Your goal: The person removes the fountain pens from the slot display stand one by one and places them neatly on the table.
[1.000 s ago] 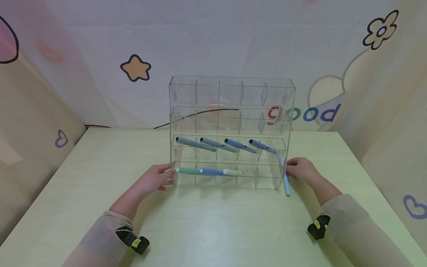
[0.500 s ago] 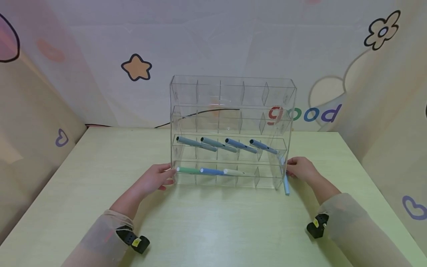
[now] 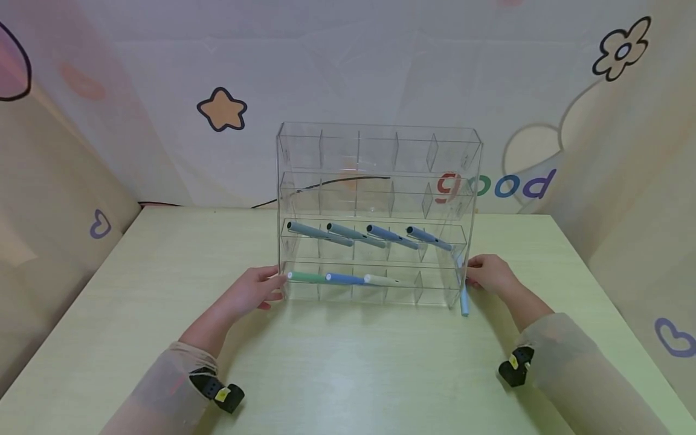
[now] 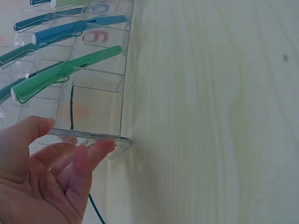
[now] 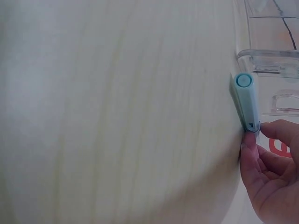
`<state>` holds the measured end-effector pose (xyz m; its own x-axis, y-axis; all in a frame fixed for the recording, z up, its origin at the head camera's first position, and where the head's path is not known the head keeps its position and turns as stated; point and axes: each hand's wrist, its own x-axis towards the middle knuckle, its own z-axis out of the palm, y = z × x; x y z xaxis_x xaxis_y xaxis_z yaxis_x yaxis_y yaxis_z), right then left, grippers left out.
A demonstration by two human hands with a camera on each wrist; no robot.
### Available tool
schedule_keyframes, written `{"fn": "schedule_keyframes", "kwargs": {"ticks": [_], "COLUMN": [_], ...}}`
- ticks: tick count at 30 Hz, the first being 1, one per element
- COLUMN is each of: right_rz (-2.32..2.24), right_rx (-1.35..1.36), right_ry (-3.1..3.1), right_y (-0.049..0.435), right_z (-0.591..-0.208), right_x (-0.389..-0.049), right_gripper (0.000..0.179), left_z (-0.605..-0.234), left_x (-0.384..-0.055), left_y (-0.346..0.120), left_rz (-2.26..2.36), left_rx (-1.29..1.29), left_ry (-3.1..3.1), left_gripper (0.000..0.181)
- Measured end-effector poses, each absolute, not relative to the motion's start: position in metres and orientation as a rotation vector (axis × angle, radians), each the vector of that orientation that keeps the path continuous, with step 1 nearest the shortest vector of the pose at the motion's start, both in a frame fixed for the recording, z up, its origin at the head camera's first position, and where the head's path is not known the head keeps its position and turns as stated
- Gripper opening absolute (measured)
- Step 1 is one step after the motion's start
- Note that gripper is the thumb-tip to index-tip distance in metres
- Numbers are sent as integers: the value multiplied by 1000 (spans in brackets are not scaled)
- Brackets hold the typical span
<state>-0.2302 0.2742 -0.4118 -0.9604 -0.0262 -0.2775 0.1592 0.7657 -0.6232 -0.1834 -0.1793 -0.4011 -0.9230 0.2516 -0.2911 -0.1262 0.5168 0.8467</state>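
On the table (image 3: 353, 374), seven pens (image 3: 342, 280) sit racked, a light-blue pen (image 3: 464, 301) not yet. The left hand (image 3: 251, 293), fingers bent, grips the clear rack (image 3: 375, 177); the right hand (image 3: 492, 275) pinches that pen.

Behind the pale wood-grain table (image 3: 348, 368) hangs a whitish backdrop (image 3: 348, 66) — printed star (image 3: 222, 110), flower (image 3: 621, 49), colourful lettering (image 3: 497, 186).

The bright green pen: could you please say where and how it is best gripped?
Perhaps pinch the bright green pen by its thick white-ended cap, coming from the front: that wide end is exposed, while in the head view the left hand and blue pen flank its ends.
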Motion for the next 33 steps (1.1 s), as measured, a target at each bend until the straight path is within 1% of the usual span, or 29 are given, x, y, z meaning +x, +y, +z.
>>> {"fn": "schedule_keyframes", "kwargs": {"ticks": [33], "right_rz": [-978], "right_rx": [106], "right_ry": [2694], "right_y": [273], "right_z": [-412], "right_x": [-231], "right_gripper": [40], "left_z": [-399], "left_x": [-181], "left_y": [-179], "left_rz": [1393], "left_rx": [104], "left_ry": [2375], "left_gripper": [54]}}
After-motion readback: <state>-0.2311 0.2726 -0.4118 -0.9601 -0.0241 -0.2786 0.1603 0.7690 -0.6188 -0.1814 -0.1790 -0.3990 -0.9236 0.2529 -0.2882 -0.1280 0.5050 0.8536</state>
